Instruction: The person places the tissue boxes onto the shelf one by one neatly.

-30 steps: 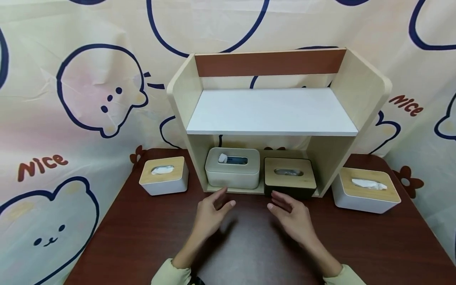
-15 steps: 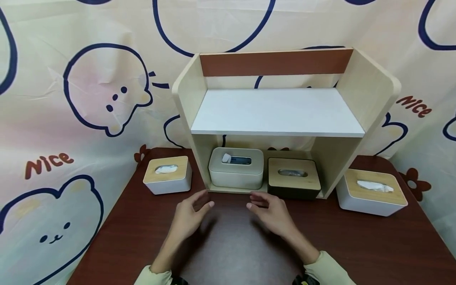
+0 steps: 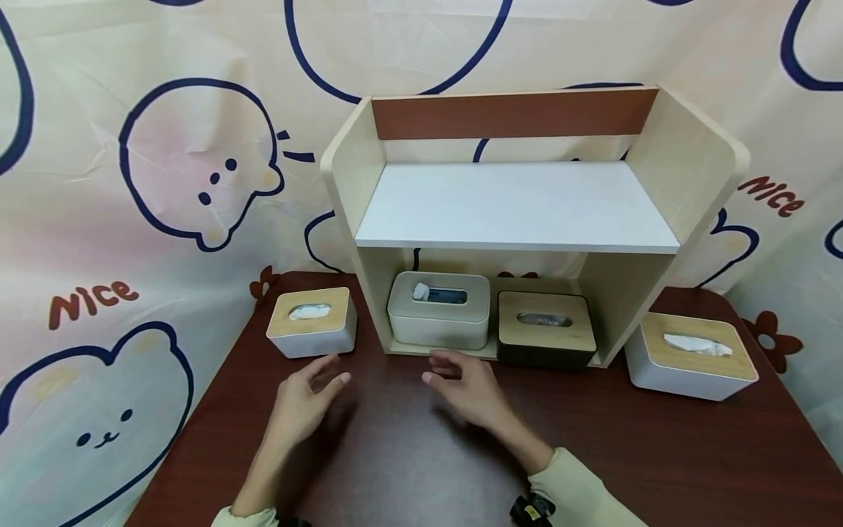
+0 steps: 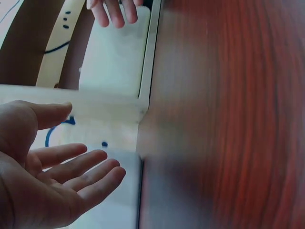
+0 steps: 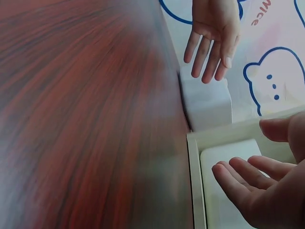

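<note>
My left hand (image 3: 301, 402) hovers above the table just in front of the left white tissue box (image 3: 315, 335) with its wooden lid; nothing is in its relaxed fingers. My right hand (image 3: 469, 388), likewise holding nothing, is in front of the cream tissue box (image 3: 437, 329) on the shelf's lower level. In the left wrist view the fingers of the left hand (image 4: 66, 176) are spread before the left white box (image 4: 116, 191). The right wrist view has the right hand (image 5: 271, 181) loosely bent before the cream box (image 5: 224, 191).
A two-level shelf (image 3: 514, 205) stands at the back, its upper board white. Beside the cream box sits a black tissue box (image 3: 546, 329) with a wooden lid. Another white tissue box (image 3: 691, 359) is right of the shelf, on the dark wooden table (image 3: 593, 446). A printed cloth (image 3: 72, 212) hangs behind.
Both hands have moved to the left, the left one from before the cream box to before the left white box, the right one away from the black box. The boxes stay put.
</note>
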A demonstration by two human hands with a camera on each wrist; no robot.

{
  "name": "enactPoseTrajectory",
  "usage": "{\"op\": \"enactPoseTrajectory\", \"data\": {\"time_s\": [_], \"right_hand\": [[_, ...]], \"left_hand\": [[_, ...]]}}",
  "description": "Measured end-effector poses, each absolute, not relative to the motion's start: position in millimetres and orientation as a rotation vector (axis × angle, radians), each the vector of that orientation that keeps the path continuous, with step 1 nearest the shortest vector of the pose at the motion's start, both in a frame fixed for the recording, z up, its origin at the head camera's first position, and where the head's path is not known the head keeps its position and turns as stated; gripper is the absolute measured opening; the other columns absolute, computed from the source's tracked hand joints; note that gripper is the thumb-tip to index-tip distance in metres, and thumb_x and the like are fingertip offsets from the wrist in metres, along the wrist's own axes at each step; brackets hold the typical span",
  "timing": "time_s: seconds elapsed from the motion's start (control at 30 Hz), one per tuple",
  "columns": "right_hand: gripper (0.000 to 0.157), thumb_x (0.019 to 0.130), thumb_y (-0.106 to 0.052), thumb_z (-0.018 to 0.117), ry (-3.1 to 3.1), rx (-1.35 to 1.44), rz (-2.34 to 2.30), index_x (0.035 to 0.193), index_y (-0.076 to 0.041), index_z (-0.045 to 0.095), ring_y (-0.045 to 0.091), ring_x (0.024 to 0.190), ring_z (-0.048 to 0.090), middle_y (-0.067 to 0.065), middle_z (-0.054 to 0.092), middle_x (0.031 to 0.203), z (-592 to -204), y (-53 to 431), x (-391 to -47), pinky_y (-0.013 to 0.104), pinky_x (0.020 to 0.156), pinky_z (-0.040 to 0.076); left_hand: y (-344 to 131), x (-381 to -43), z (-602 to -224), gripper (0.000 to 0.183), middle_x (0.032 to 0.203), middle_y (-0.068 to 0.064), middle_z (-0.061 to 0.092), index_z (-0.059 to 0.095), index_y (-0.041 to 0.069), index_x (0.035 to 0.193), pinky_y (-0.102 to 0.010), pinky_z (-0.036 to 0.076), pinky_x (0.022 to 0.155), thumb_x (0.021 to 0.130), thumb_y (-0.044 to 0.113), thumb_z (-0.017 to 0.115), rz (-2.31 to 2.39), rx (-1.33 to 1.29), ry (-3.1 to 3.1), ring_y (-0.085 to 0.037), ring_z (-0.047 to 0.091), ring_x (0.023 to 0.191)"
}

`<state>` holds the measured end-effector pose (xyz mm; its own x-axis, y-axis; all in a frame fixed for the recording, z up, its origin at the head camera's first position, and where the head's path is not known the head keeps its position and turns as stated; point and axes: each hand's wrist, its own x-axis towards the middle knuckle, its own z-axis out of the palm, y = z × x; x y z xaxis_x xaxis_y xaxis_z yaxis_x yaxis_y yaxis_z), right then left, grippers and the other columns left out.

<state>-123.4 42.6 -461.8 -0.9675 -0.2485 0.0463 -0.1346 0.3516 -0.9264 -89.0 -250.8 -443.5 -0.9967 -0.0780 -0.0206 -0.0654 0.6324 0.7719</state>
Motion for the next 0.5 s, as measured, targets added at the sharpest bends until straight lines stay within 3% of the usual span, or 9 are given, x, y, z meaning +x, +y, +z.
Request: {"op": "enactPoseTrajectory", "data": {"time_s": [0.27,0.5], "right_hand": [[0.046,0.099,-0.022,0.078,2.435,-0.467,-1.726,0.140,-0.003,0.069,0.030,0.116,0.078,0.020,0.076,0.130,-460.8,17.3,-129.5,0.036,0.096,0.064],[0.047,0.098,-0.023,0.078,2.421,-0.473,-1.721,0.139,-0.001,0.069,0.031,0.118,0.077,0.017,0.077,0.131,-462.4,6.3,-130.8,0.042,0.098,0.064]], "left_hand": [[-273.0,-91.9,-445.6,0.058,0.155,-0.019,0.061,0.055,0.005,0.155,-0.056,0.056,0.110,0.108,0.035,0.067,-1.318,0.220,-2.854,-0.038,0.064,0.139],[-300.9,-91.8,-440.3,0.062,0.156,-0.022,0.060,0.051,0.005,0.159,-0.052,0.056,0.111,0.108,0.038,0.066,-1.286,0.359,-2.888,-0.039,0.061,0.142]]}}
